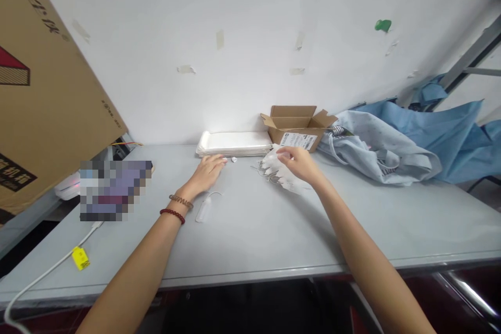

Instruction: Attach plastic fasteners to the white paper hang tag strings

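- Left hand (206,173): palm down on a grey table (254,240), fingertips near a small white piece (234,159).
- Right hand (299,163): thumb and forefinger close together, at a pile of white stringed tags (272,163).
- Whether either hand grips anything, I cannot tell.
- A single tag (203,210) lies beside the left wrist.
- Behind: a white stack (238,140) and an open cardboard box (291,124).

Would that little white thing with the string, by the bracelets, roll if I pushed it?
Probably not: the white stringed piece lies flat on the table, so it would likely slide. Lifted, it may feel light, since it looks small and thin. Its thin, curved string would probably dangle floppily.
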### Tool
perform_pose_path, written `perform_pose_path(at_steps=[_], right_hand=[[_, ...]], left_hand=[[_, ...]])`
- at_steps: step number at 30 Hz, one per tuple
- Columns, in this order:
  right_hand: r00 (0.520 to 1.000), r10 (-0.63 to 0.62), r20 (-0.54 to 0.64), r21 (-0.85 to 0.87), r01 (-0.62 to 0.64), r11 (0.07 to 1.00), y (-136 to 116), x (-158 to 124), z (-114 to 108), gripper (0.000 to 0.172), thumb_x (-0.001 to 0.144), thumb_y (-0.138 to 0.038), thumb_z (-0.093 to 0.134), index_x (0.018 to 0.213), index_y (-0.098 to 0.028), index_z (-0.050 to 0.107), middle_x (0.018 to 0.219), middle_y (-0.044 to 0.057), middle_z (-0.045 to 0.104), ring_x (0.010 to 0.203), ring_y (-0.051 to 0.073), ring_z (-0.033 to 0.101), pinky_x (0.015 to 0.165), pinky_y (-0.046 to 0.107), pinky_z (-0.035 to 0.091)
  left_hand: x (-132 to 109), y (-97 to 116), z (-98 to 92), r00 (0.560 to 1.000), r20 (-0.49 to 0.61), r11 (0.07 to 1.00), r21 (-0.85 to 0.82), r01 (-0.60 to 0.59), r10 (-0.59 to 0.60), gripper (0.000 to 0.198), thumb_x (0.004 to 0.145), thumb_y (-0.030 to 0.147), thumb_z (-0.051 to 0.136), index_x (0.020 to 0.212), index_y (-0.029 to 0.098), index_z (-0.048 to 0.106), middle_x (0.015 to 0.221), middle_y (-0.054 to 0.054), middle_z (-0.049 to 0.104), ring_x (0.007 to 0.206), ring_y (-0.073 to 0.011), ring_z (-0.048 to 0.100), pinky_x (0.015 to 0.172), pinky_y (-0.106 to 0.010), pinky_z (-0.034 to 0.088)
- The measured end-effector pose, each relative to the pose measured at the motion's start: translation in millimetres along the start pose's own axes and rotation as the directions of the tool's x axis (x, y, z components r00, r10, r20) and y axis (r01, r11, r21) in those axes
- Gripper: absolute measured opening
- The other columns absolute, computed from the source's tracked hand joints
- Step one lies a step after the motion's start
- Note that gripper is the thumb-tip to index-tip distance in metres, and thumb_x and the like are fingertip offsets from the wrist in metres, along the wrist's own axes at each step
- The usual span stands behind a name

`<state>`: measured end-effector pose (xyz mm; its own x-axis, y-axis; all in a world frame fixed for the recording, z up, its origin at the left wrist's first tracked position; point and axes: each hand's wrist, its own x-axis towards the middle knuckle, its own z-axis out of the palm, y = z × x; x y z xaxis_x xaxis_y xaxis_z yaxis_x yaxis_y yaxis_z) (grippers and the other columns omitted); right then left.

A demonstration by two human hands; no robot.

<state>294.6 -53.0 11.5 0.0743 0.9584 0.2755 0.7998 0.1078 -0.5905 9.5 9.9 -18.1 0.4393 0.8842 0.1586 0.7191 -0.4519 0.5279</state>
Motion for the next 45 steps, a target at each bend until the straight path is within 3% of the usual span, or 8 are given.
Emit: perform_pose_path(at_steps=[10,16,19,22,25,27,32,45], right_hand=[[0.973,0.061,0.221,-0.059,-0.049,0.997,26,3,-18,0.022,0.076,-0.02,0.055,0.092,-0.013,0.069,0.086,0.008,0.066,0.08,0.02,0.058,0.071,0.028,0.041],[0.999,-0.018,0.047,-0.145,0.025,0.989,18,1,-8,0.021,0.077,-0.017,0.055,0.095,-0.015,0.066,0.098,0.01,0.065,0.091,0.023,0.057,0.08,0.033,0.042],[0.984,-0.136,-0.117,-0.311,0.094,0.946,-2,-4,10,0.024,0.081,-0.014,0.049,0.1,-0.012,0.064,0.103,0.017,0.061,0.1,0.03,0.052,0.084,0.041,0.039],[0.952,-0.284,-0.117,-0.269,0.244,0.932,-31,-15,33,0.023,0.085,-0.015,0.046,0.099,-0.011,0.063,0.099,0.018,0.06,0.098,0.03,0.051,0.084,0.04,0.038],[0.887,-0.454,0.088,-0.029,0.458,0.889,-63,-35,57,0.024,0.09,-0.02,0.044,0.107,-0.011,0.059,0.093,0.013,0.062,0.089,0.024,0.054,0.081,0.035,0.04],[0.775,-0.577,0.259,0.079,0.579,0.812,-81,-50,70,0.029,0.094,-0.026,0.042,0.116,-0.015,0.057,0.091,0.01,0.061,0.088,0.022,0.054,0.08,0.034,0.04],[0.625,-0.649,0.434,0.117,0.675,0.728,-101,-73,87,0.04,0.097,-0.041,0.033,0.13,-0.025,0.05,0.093,0.008,0.056,0.085,0.019,0.052,0.081,0.034,0.039],[0.683,-0.588,0.433,-0.011,0.656,0.754,-86,-70,87,0.033,0.097,-0.039,0.037,0.11,-0.018,0.059,0.083,0.007,0.06,0.077,0.018,0.056,0.074,0.031,0.038]], left_hand=[[-1,-1,-2.4,0.991,0.118,0.996,-0.049,0.075,-0.069,0.05,0.093,0.047,0.026,0.125,0.025,0.057,0.148,-0.002,0.037,0.134,-0.0282,0.025,0.109,-0.046,0.018],[0,-3,0.8,0.99,0.121,0.997,-0.013,0.071,-0.069,0.049,0.092,0.047,0.025,0.124,0.027,0.057,0.147,-0.001,0.038,0.133,-0.028,0.026,0.108,-0.047,0.017],[1,-7,3.0,0.992,0.113,0.998,0.006,0.06,-0.061,0.049,0.093,0.046,0.024,0.124,0.029,0.057,0.146,-0.001,0.04,0.133,-0.0287,0.027,0.108,-0.049,0.015],[2,-10,4.8,0.992,0.111,0.998,0.001,0.06,-0.06,0.049,0.093,0.047,0.024,0.126,0.031,0.056,0.146,0.0,0.039,0.134,-0.0286,0.026,0.108,-0.048,0.016],[2,-11,6.1,0.991,0.127,0.999,0.001,0.049,-0.049,0.049,0.093,0.049,0.023,0.126,0.032,0.055,0.146,0.0,0.039,0.133,-0.0285,0.027,0.107,-0.049,0.017],[3,-11,6.7,0.991,0.127,0.999,0.007,0.041,-0.042,0.048,0.093,0.049,0.023,0.125,0.033,0.055,0.146,0.0,0.04,0.132,-0.0283,0.028,0.106,-0.05,0.018],[4,-8,6.8,0.992,0.114,0.999,0.016,0.05,-0.052,0.047,0.092,0.048,0.025,0.122,0.032,0.058,0.145,0.0,0.041,0.131,-0.0281,0.03,0.107,-0.049,0.019],[2,8,-0.4,0.965,-0.262,0.928,-0.364,-0.08,-0.019,0.036,0.089,0.042,0.042,0.094,0.02,0.069,0.12,-0.005,0.062,0.12,-0.0225,0.047,0.107,-0.035,0.028]])
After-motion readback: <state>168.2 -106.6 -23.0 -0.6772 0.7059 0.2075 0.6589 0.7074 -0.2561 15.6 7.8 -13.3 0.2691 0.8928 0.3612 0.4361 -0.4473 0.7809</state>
